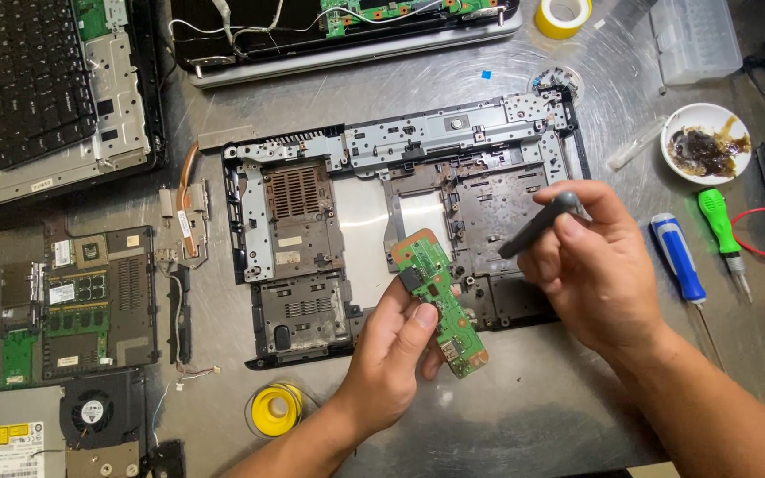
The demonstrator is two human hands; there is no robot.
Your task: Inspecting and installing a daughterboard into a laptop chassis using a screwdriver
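Centre of frame, above a scratched metal bench (524, 398): left hand (391, 354), fingers clamped on a small green circuit board with copper-coloured ends (440, 301). Right hand (599, 265), fingers closed around a dark grey stick-shaped tool (537, 226), tip just beside the board. Behind both, a stripped black laptop base frame (400, 204). Blue-handled screwdriver (679, 258) at right.

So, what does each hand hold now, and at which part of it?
The left hand pinches a small green circuit board around its middle, thumb on the face. The right hand grips a dark grey tool at its upper end.
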